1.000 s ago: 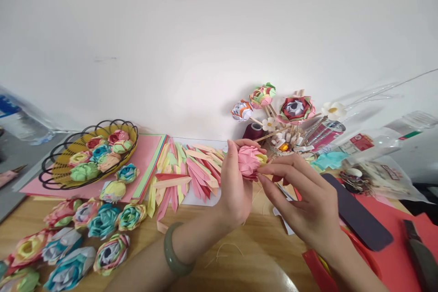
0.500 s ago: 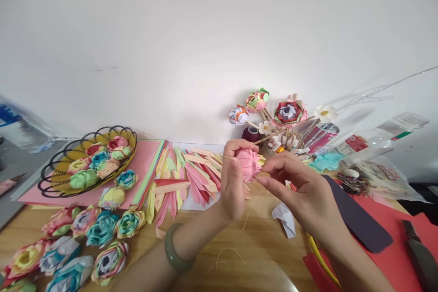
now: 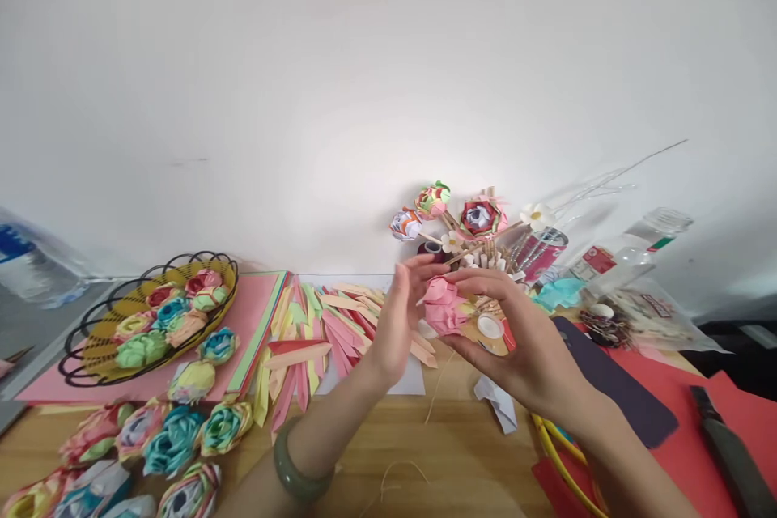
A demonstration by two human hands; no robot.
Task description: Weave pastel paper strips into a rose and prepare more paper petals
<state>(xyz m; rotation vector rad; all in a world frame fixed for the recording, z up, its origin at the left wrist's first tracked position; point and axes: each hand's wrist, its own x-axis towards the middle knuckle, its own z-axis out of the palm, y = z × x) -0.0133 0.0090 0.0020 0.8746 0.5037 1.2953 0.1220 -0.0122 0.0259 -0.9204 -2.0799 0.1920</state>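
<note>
A pink folded-paper flower [image 3: 444,306] is in the air above the table, with a little yellow showing on its right side. My right hand [image 3: 515,324] grips it from the right, fingers over the top and thumb underneath. Just left of the flower is my left hand [image 3: 394,324], its thumb and fingers apart; some fingertips reach behind the flower, and whether they touch it is hard to see. A green bangle [image 3: 297,469] circles my left wrist. Thin thread [image 3: 404,465] lies on the wooden table [image 3: 364,437] below.
Several finished paper flowers [image 3: 173,439] lie at left, others in a yellow basket [image 3: 100,352]. Folded paper strips [image 3: 300,352] are heaped mid-table. Stemmed flowers [image 3: 482,218], a can [image 3: 540,251] and a clear bottle [image 3: 637,251] stand behind. Yellow-handled scissors [image 3: 562,453] and red paper [image 3: 643,376] lie right.
My left hand has loosened from around the pink flower and opened beside it. My right hand has gone from pinching its yellow end to gripping its body. The view has tilted slightly up.
</note>
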